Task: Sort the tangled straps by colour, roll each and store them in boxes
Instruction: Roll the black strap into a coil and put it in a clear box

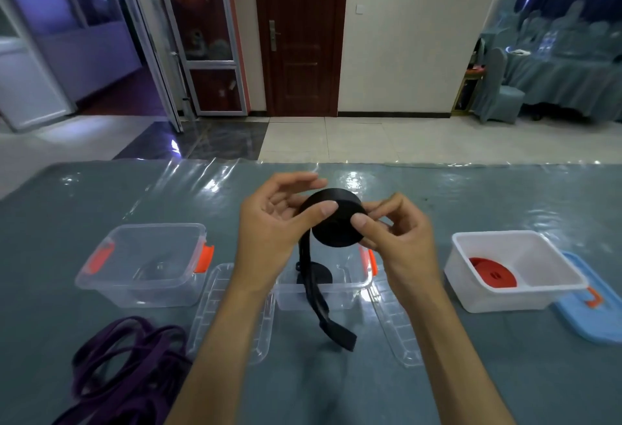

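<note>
Nearby: purple straps [128, 367] loose | red roll [493, 271] in white box [518, 296]

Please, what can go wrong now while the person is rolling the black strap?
The black roll is held only by thumbs and fingertips of the left hand and right hand, so the grip may slip and the coil loosen. The loose tail hangs over the middle clear box and might snag on its rim.

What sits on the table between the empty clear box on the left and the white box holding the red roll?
In the head view, a middle clear plastic box with a rolled black strap inside, flanked by two clear lids.
</note>
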